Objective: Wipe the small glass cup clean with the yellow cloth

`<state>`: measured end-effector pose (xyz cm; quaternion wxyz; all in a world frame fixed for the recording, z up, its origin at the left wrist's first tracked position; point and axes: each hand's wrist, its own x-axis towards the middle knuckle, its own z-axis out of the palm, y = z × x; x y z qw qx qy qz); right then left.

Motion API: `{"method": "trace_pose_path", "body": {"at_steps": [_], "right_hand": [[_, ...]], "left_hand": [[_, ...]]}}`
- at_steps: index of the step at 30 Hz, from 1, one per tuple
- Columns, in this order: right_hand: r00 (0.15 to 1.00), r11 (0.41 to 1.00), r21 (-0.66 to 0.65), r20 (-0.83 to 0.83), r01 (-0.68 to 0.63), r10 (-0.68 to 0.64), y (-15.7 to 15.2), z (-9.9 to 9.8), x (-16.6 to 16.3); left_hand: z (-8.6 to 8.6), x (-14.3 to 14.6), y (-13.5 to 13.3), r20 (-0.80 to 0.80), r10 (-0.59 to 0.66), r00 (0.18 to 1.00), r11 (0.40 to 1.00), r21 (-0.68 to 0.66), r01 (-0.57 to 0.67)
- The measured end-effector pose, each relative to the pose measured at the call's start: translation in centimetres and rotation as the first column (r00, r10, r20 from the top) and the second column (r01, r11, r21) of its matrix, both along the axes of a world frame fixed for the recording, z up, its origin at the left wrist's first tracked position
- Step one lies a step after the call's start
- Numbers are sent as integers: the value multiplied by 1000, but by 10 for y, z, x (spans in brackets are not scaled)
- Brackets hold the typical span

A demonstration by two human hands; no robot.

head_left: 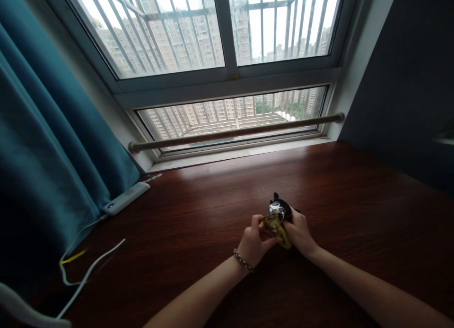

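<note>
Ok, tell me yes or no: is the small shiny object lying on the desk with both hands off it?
No, both the left hand and the right hand grip the small shiny object above the wooden desk.

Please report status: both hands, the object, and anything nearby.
Left hand and right hand both grip small shiny yellow-green wrapped object with black top, above dark brown wooden table. White power strip far left, apart.

A home room: teal curtain (46,143), barred window (213,30) overlooking apartment blocks, wooden desk (354,200)
</note>
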<state>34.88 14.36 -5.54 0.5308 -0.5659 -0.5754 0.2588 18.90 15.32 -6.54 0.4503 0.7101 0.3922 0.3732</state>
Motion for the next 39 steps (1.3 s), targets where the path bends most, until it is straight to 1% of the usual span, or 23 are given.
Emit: {"method": "trace_pose_path", "body": {"at_steps": [2, 3, 6, 9, 13, 15, 18, 21, 24, 26, 29, 35, 39], "right_hand": [[1000, 1000, -12, -21, 7, -7, 0, 0, 1], [1000, 1000, -7, -28, 4, -4, 0, 0, 1], [999, 999, 23, -35, -31, 32, -1, 0, 0], [996, 997, 30, -43, -77, 78, -2, -1, -1], [993, 994, 21, -39, -109, 110, -3, -3, -1], [996, 995, 31, -8, -93, 93, -2, -4, -1], [996, 995, 49, 27, -85, 83, -2, -6, -1], [993, 991, 77, 52, -105, 102, -3, -8, -1], [986, 984, 96, 81, -153, 146, -4, -10, 0], [982, 982, 86, 95, -170, 162, -3, -11, 0], [984, 987, 54, 99, -151, 145, -2, -12, 1], [992, 992, -6, 27, -124, 124, 0, -9, 1], [994, 994, -24, 2, -107, 107, 0, -7, 0]], "left_hand": [[-2, -1, 0, -76, -32, 997, 996, 78, 38], [-2, -1, 0, -111, -25, 993, 992, 121, 39], [4, -2, 1, -186, 42, 982, 966, 258, 8], [13, -3, 1, -193, 91, 977, 925, 380, -11], [16, -5, 2, -145, 72, 987, 881, 473, 5], [16, -5, 4, -116, 50, 992, 875, 484, 12], [17, -6, 7, -82, 11, 997, 888, 459, 28], [18, -7, 11, -57, -42, 997, 905, 420, 63], [17, -10, 15, -56, -78, 995, 917, 387, 93], [17, -11, 16, -70, -84, 994, 923, 370, 104], [15, -11, 17, -95, -80, 992, 928, 356, 109], [9, -5, 15, -136, -110, 984, 923, 353, 152], [2, 1, 14, -144, -60, 988, 925, 364, 109]]}}
